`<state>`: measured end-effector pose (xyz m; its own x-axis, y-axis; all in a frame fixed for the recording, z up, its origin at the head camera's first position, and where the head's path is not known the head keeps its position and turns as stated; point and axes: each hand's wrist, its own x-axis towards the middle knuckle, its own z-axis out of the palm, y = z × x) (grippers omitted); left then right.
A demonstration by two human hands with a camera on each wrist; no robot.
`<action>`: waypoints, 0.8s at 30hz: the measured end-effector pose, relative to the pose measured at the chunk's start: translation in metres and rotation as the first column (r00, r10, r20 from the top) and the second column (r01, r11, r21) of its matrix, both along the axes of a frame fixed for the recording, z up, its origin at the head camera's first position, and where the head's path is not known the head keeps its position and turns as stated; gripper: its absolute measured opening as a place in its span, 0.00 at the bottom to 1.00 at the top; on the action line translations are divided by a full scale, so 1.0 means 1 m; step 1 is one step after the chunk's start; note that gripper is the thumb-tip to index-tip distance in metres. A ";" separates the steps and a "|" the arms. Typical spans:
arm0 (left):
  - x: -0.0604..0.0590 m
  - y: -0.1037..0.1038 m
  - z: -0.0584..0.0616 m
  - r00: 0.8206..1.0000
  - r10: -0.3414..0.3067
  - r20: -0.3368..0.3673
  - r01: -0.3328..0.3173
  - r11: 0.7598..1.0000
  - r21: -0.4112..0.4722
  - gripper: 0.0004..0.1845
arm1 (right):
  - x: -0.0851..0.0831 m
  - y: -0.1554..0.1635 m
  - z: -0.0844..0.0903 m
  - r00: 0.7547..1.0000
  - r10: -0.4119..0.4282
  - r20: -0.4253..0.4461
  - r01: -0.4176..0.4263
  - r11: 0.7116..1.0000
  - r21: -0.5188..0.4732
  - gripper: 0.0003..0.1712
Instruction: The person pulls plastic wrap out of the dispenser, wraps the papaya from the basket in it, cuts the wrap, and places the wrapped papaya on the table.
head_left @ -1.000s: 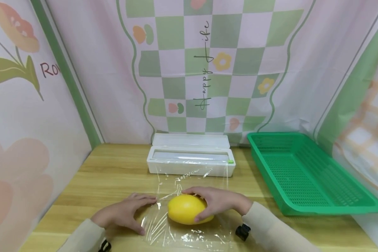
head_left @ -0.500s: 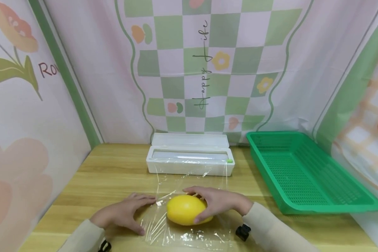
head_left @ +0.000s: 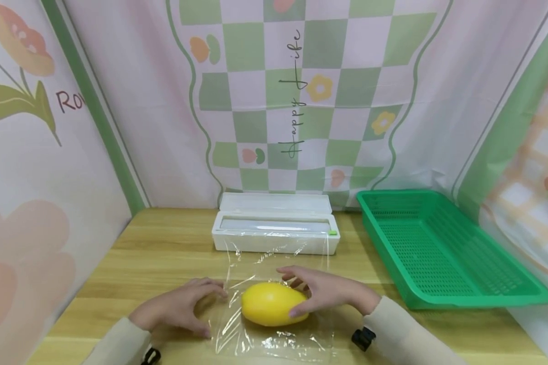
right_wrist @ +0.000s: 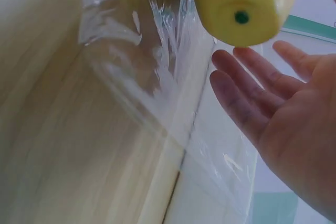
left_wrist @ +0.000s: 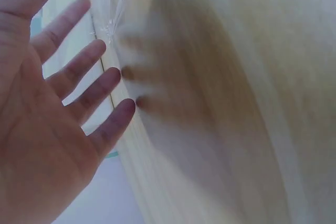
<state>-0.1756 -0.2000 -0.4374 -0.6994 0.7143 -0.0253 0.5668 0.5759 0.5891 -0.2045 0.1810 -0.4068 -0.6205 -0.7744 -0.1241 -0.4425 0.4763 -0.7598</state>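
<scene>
Right hand (head_left: 327, 293) lifts off the yellow fruit (head_left: 273, 303) now, where half a second ago it lay cupped over it; from the head view its fingers hover spread just beside the fruit's right end. The fruit lies on a sheet of cling film (head_left: 274, 334) on the wooden table (head_left: 164, 253), near the front edge. Left hand (head_left: 178, 309) sits just left of the fruit, fingers loosely bent at the film's edge. Behind stands the white film dispenser (head_left: 276, 233), and a green basket (head_left: 443, 253) to the right.

Left wrist view: left hand (left_wrist: 47, 129) open, fingers spread, holding nothing, a film edge (left_wrist: 113, 9) near the fingertips.

Right wrist view: right hand (right_wrist: 283, 114) open, fingers straight, apart from the fruit (right_wrist: 241, 3) above the crinkled film (right_wrist: 157, 66).
</scene>
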 end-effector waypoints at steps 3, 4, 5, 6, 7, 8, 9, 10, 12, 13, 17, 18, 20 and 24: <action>-0.001 0.002 -0.002 1.000 -0.014 -0.008 0.014 0.999 0.036 0.24 | 0.006 0.010 0.001 0.999 -0.021 -0.026 0.021 1.000 -0.007 0.55; -0.001 0.002 -0.002 1.000 -0.018 -0.009 0.019 0.999 0.045 0.19 | 0.008 0.013 0.001 0.999 -0.026 -0.040 0.026 1.000 -0.009 0.55; -0.001 0.003 -0.003 1.000 -0.022 -0.007 0.022 0.998 0.051 0.15 | 0.010 0.017 0.001 0.998 -0.032 -0.053 0.032 0.999 -0.010 0.55; -0.002 0.003 -0.004 1.000 -0.026 -0.009 0.027 0.998 0.054 0.13 | 0.012 0.021 0.000 0.997 -0.040 -0.064 0.039 0.999 -0.012 0.54; -0.002 0.004 -0.004 1.000 -0.030 -0.006 0.030 0.998 0.053 0.10 | 0.014 0.024 0.000 0.996 -0.051 -0.073 0.050 0.999 -0.014 0.53; -0.003 0.004 -0.004 0.999 -0.038 -0.002 0.038 0.998 0.055 0.09 | 0.016 0.028 0.000 0.994 -0.062 -0.084 0.061 0.998 -0.015 0.51; -0.003 0.004 -0.004 0.999 -0.043 0.002 0.043 0.998 0.054 0.07 | 0.017 0.032 -0.001 0.993 -0.074 -0.095 0.073 0.997 -0.018 0.49; -0.003 0.004 -0.004 0.999 -0.051 0.006 0.050 0.997 0.055 0.06 | 0.019 0.035 -0.002 0.991 -0.085 -0.103 0.083 0.996 -0.020 0.47; -0.004 0.004 -0.004 0.997 -0.072 0.013 0.071 0.996 0.058 0.04 | 0.023 0.042 -0.005 0.987 -0.102 -0.126 0.101 0.995 -0.019 0.41; -0.003 0.003 -0.004 0.997 -0.081 0.018 0.080 0.995 0.059 0.04 | 0.025 0.046 -0.007 0.984 -0.108 -0.139 0.107 0.994 -0.015 0.38; -0.001 0.002 -0.004 0.994 -0.109 0.020 0.107 0.990 0.087 0.04 | 0.033 0.057 -0.015 0.977 -0.093 -0.190 0.096 0.995 0.003 0.28; -0.001 0.001 -0.005 0.993 -0.118 0.015 0.116 0.988 0.102 0.05 | 0.035 0.059 -0.018 0.974 -0.079 -0.211 0.081 0.997 0.004 0.26; -0.001 0.002 -0.007 0.992 -0.128 0.012 0.126 0.983 0.135 0.05 | 0.039 0.062 -0.022 0.964 -0.039 -0.263 0.038 0.999 -0.012 0.20; 0.002 0.004 -0.008 0.988 -0.150 0.035 0.142 0.975 0.174 0.02 | 0.045 0.061 -0.030 0.923 0.049 -0.381 -0.070 0.997 -0.042 0.13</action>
